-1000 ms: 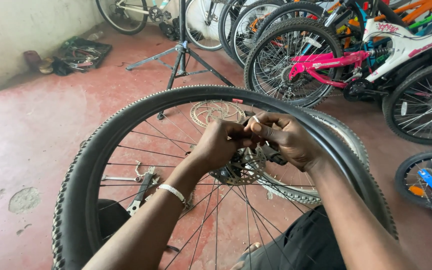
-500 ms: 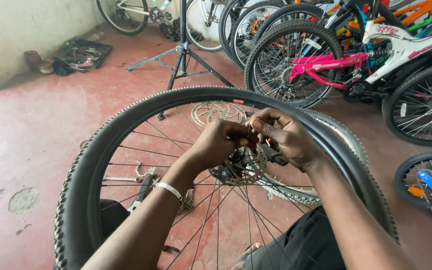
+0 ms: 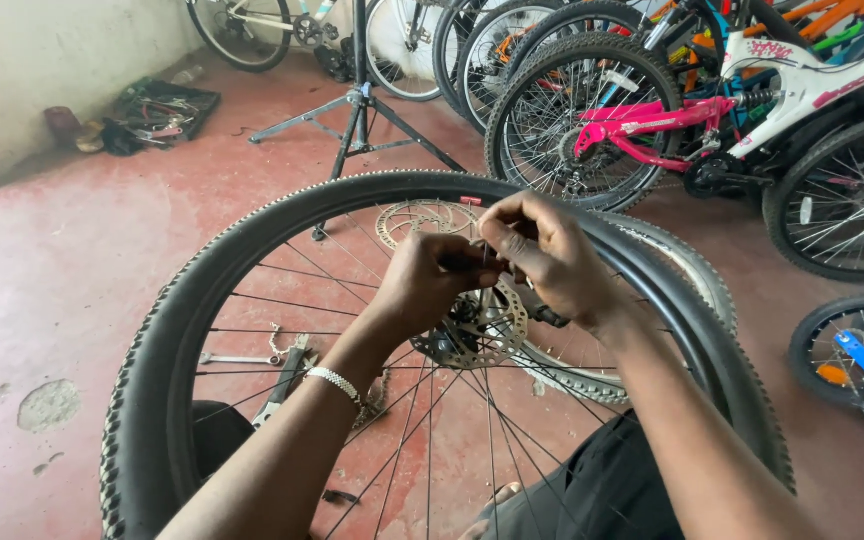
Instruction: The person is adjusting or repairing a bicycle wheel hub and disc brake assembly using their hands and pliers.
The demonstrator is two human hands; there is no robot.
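A black spoked bicycle wheel (image 3: pixel 202 290) with a knobby tyre lies across my lap, its hub and silver brake disc (image 3: pixel 482 335) in the middle. My left hand (image 3: pixel 430 282) hovers just above the disc with fingers pinched. My right hand (image 3: pixel 552 255) meets it from the right, fingers also pinched. Both pinch something small and thin between them; what it is cannot be made out. A silver bracelet (image 3: pixel 335 381) circles my left wrist.
A second loose disc (image 3: pixel 417 217) and another tyre (image 3: pixel 677 270) lie on the red floor behind the wheel. A repair stand (image 3: pixel 359 110) stands further back. Several bicycles, one pink and white (image 3: pixel 752 100), line the right. Tools (image 3: pixel 282 375) lie under the spokes; clutter sits by the wall (image 3: pixel 152 110).
Both hands have stayed over the hub, lifting slightly with the fingers drawn closer together. The wheel has not moved.
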